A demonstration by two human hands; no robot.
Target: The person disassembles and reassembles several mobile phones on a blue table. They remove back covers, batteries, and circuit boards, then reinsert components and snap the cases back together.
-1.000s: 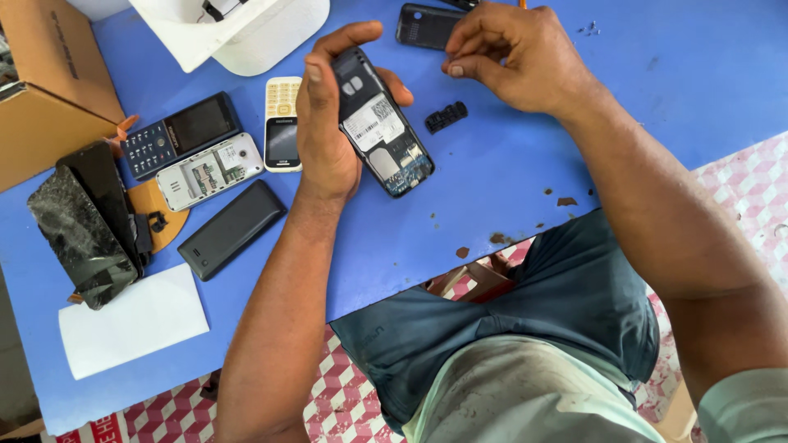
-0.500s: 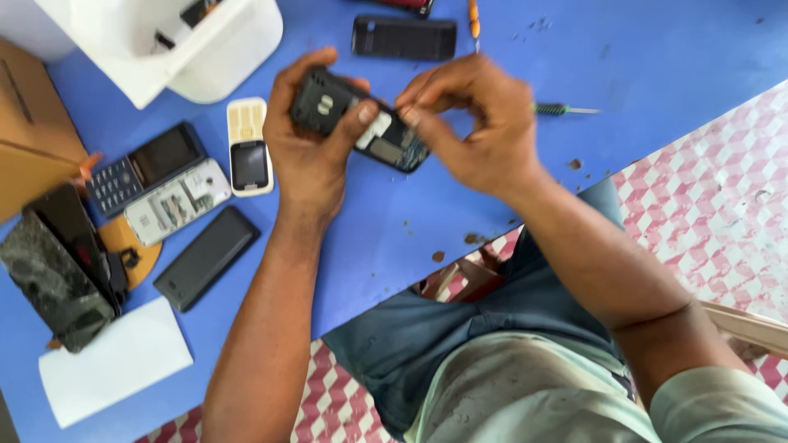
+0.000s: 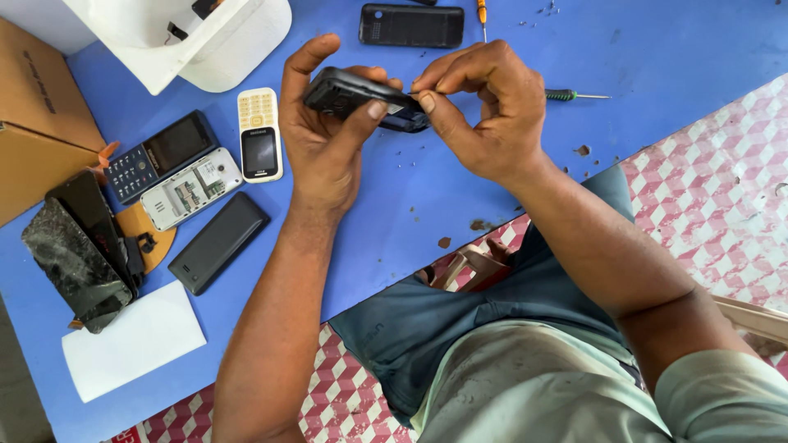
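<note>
The left hand (image 3: 324, 143) clasps a dark, opened keypad phone body (image 3: 361, 98) above the blue table top (image 3: 673, 41), thumb across its near edge, while the right hand (image 3: 484, 115) pinches at the phone's right end; whatever sits between those fingertips is too small to make out. To the left lie a cream-white bar phone (image 3: 259, 134), a black keypad phone (image 3: 160, 156) and a flat black battery cover (image 3: 217, 242). At the far edge, a black rear shell (image 3: 410, 26) and a green-handled screwdriver (image 3: 574, 95) lie well apart; an orange-handled tool (image 3: 482, 12) is cut off by the frame.
</note>
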